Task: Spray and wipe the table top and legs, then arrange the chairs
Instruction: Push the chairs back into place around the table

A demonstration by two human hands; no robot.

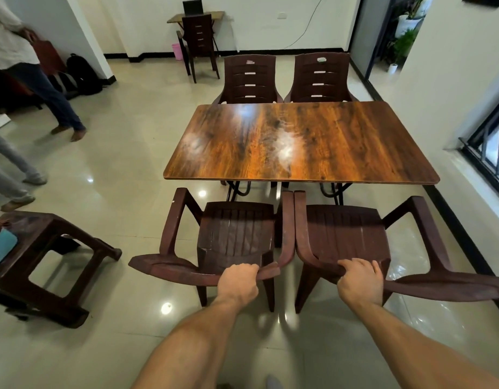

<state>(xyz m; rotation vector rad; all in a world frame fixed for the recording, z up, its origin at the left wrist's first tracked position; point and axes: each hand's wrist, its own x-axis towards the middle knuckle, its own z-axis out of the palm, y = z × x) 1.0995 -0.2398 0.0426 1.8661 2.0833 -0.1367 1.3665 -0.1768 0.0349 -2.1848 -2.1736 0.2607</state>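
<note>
Head view. The wood-grain table top (298, 141) occupies the centre of the frame, with bright glare patches on its left half. Its dark legs (237, 190) show only as short sections below the near edge; the top hides the rest.

Two brown plastic armchairs stand at the near edge, side by side, seats facing the table. The left hand (237, 282) grips the backrest top of the left near chair (237, 231), fingers curled over the edge. The right hand (360, 279) grips the backrest top of the right near chair (346, 234) the same way. The inner armrests sit just beside each other; contact cannot be confirmed. The right chair's backrest is cut off at the right frame edge.

Two matching far chairs (249, 80) (321, 77) stand at the opposite edge, their seats hidden behind the table top.

Lower left: a brown plastic stool (51, 248) carrying a light blue item (1, 248), cut off and unidentifiable. Far left: people (15, 37), partly out of frame. Upper centre: a small desk (195, 16) with another chair (199, 43).
</note>
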